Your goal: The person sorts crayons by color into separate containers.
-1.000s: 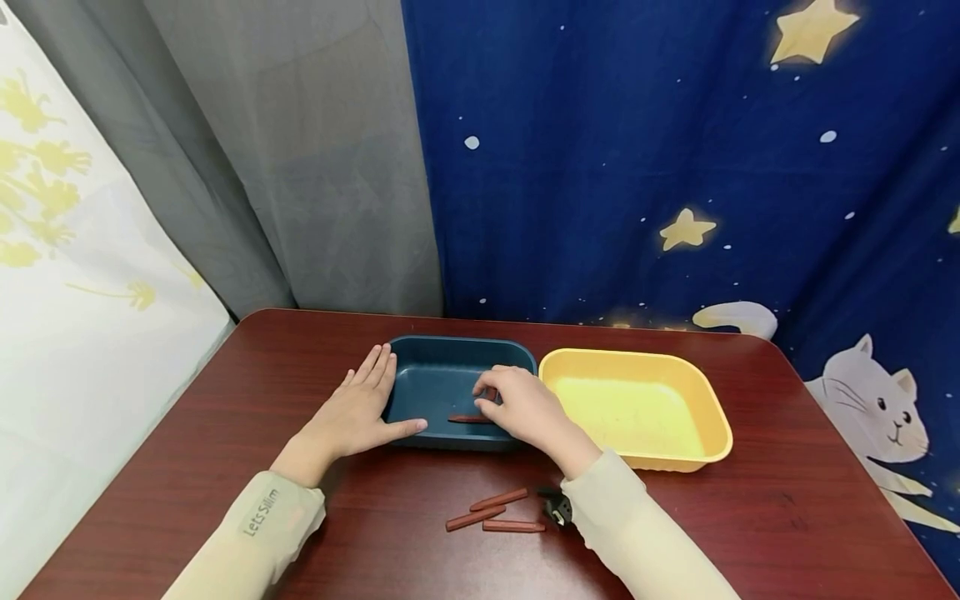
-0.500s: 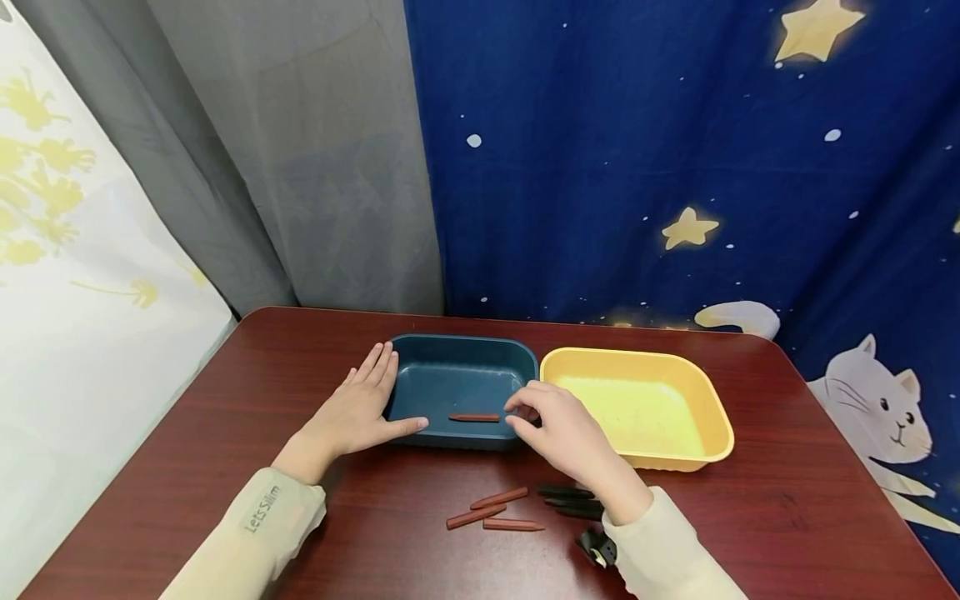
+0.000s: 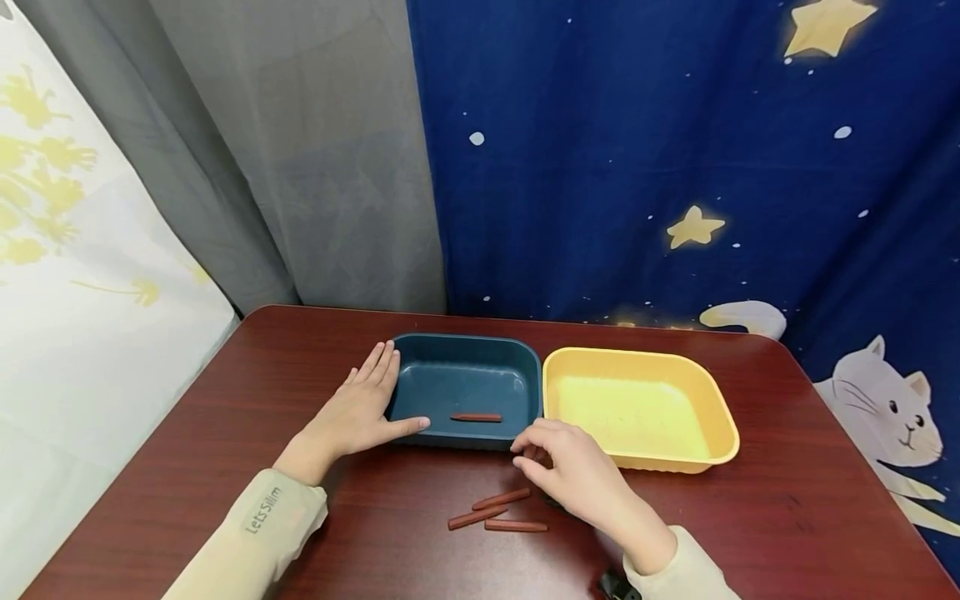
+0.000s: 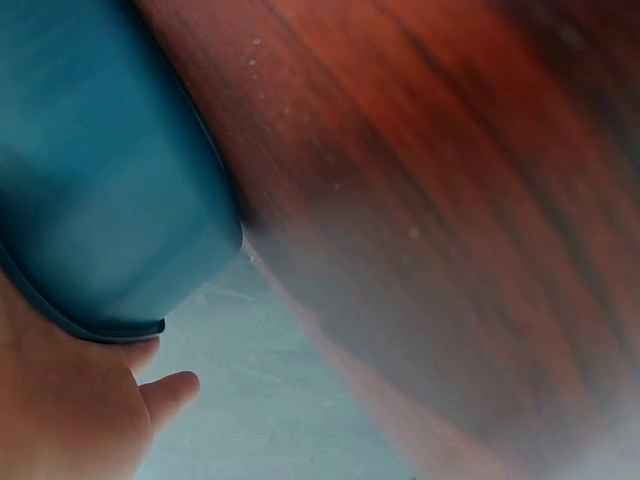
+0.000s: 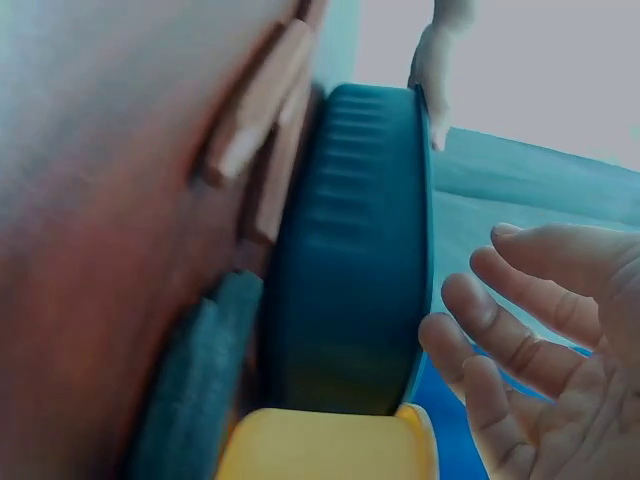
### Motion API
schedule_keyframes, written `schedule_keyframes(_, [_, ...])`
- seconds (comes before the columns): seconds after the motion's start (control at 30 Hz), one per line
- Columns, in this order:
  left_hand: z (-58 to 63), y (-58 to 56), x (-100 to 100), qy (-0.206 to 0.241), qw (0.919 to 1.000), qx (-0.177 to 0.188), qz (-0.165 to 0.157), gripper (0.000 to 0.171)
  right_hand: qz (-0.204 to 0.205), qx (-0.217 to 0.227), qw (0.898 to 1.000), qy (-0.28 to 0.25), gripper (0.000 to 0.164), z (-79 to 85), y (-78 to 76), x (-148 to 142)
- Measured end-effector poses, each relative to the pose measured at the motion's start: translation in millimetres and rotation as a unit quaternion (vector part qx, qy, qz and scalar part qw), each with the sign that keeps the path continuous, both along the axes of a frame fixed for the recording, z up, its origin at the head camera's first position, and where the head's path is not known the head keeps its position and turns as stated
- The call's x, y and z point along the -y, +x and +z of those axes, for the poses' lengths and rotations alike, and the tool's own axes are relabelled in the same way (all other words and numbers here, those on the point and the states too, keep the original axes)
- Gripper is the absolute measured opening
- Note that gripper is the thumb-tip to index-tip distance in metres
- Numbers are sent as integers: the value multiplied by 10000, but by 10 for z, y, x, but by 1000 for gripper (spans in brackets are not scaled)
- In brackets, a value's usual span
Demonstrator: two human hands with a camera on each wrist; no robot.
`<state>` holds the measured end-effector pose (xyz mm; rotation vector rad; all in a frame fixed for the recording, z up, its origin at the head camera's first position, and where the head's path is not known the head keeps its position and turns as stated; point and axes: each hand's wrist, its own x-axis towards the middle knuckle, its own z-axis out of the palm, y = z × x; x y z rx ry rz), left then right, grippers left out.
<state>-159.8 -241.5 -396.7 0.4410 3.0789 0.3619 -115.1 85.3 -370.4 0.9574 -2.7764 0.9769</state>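
A dark blue plastic tray (image 3: 457,379) sits on the table with one reddish-brown crayon (image 3: 476,417) lying inside near its front wall. My left hand (image 3: 356,421) rests on the tray's left rim, fingers straight and thumb along the front edge. Just outside the tray's front right corner hovers my right hand (image 3: 573,471), fingers loosely bent and holding nothing. In the right wrist view its palm (image 5: 570,370) shows bare. Three more reddish-brown crayons (image 3: 516,526) lie on the table in front of the tray. Dark crayons (image 5: 205,370) lie below the right hand, mostly hidden in the head view.
A yellow tray (image 3: 637,408) stands right beside the blue one, with no contents visible. The dark red wooden table (image 3: 795,500) ends at a rounded back edge, against grey (image 3: 337,167) and blue star-patterned curtains (image 3: 570,208).
My right hand has left the blue tray, moving right and toward me over its front edge; the crayon inside is now uncovered. The left hand stays in place on the rim.
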Motion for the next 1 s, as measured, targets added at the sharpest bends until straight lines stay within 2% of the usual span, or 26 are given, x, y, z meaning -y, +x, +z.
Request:
schedule_keyframes(0.27, [3,3,-6,32,10000,-30,-16,119,393,215,9973,577,8,-71,57,17])
schedule_keyframes(0.63, [-26,5,-1,63,10000,-56,-39,119,1037,620,9875,1015,10,-196,-8,45])
schedule_keyframes(1.0, [-23,-5,-1,50,10000,-33,-68,118,1187,579,9820,1354,11,-219,-50,101])
